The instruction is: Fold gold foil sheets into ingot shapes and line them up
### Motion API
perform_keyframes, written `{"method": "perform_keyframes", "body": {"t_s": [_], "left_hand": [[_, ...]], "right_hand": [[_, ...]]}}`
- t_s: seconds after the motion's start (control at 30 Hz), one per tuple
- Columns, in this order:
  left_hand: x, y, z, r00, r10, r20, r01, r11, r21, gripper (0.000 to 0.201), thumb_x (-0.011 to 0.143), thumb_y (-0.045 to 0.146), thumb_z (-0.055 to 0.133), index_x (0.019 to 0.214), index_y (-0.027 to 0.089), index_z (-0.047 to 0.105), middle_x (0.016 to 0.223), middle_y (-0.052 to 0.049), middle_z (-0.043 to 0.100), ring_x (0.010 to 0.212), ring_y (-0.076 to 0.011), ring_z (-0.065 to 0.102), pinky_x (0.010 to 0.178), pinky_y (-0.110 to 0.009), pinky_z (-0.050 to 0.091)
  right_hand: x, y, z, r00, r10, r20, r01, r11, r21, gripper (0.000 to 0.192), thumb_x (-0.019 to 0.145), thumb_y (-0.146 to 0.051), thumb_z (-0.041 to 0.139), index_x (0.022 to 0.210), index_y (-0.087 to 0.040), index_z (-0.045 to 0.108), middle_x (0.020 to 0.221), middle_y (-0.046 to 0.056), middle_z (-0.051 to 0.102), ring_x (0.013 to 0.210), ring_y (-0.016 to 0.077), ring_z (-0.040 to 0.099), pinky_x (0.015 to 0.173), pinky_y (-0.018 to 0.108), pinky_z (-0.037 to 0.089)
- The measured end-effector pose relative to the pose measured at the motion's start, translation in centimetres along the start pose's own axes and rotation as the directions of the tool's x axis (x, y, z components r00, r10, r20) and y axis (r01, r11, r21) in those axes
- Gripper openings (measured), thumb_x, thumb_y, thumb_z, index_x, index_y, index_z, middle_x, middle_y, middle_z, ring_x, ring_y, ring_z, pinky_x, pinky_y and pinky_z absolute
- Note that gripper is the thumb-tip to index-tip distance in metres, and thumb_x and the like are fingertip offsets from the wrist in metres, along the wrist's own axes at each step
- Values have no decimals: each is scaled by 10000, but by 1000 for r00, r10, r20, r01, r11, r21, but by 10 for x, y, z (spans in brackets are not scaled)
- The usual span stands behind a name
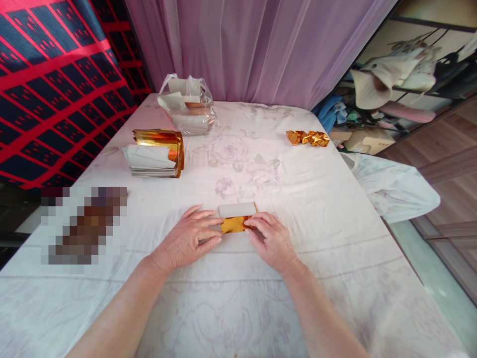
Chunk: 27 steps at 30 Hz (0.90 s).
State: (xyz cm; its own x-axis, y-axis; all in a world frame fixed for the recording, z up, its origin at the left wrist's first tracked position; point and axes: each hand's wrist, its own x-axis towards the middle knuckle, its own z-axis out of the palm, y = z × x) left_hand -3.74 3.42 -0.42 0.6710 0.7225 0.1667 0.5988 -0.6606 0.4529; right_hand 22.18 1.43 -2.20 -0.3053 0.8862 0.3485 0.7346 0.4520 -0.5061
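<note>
A sheet of gold foil paper (pixel 233 224) lies on the cloth in front of me, with a folded grey-white strip along its far side. My left hand (pixel 196 233) rests flat with its fingers stretched out, the fingertips at the paper's left edge. At the right edge, my right hand (pixel 274 238) has its thumb and bent fingers closed on the foil side. A stack of gold and white paper sheets (pixel 154 159), curled up on edge, stands to the far left. Several folded gold foil pieces (pixel 307 138) lie in a row at the far right.
A clear plastic bag (pixel 188 107) of more paper stands at the back left of the cloth-covered table (pixel 324 223). A blurred-out item (pixel 85 226) lies at the left. Purple curtains (pixel 253 49) hang behind; a shelf with hats (pixel 387 74) and a white bag (pixel 398 186) are right.
</note>
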Motion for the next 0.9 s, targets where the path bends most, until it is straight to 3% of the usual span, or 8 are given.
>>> {"method": "perform_keyframes", "body": {"t_s": [0.1,0.27,0.53,0.7,0.9], "left_hand": [[0,-3,1,1000,-13,-21,12,1000,-14,234,969,349,522,988,325,754,1249,20,708,1213,-233,598,1123,-538,335],[0,-12,2,983,-109,-147,115,993,37,270,959,348,500,979,287,762,1219,-27,721,1203,-261,606,1091,-544,371],[0,-5,4,986,-155,-65,161,981,106,309,930,368,538,1177,314,714,1420,-45,587,1367,-334,447,1142,-635,254],[1,-4,7,976,-205,-75,212,971,108,340,902,341,588,1223,290,687,1403,-54,601,1372,-332,442,1164,-635,220],[3,-4,8,969,-232,-87,240,966,97,339,884,311,609,1212,302,693,1374,-46,625,1354,-326,467,1164,-626,237]], "right_hand": [[0,-2,2,999,-20,28,22,998,-62,155,882,-240,640,1025,-227,697,1009,71,676,959,229,636,850,391,525],[1,0,3,999,-23,31,26,996,-91,188,889,-223,634,1068,-240,690,1013,69,671,940,224,644,820,382,542],[-1,1,3,999,-31,31,34,994,-100,230,887,-227,625,1113,-221,670,1046,80,657,951,228,637,824,387,541],[1,-9,5,998,-24,65,36,981,-188,312,857,-260,678,1168,-231,674,1090,93,640,939,236,616,821,398,523],[9,-25,13,995,-65,81,86,952,-292,255,854,-291,720,1100,-228,709,1033,79,663,875,232,609,739,368,502]]}}
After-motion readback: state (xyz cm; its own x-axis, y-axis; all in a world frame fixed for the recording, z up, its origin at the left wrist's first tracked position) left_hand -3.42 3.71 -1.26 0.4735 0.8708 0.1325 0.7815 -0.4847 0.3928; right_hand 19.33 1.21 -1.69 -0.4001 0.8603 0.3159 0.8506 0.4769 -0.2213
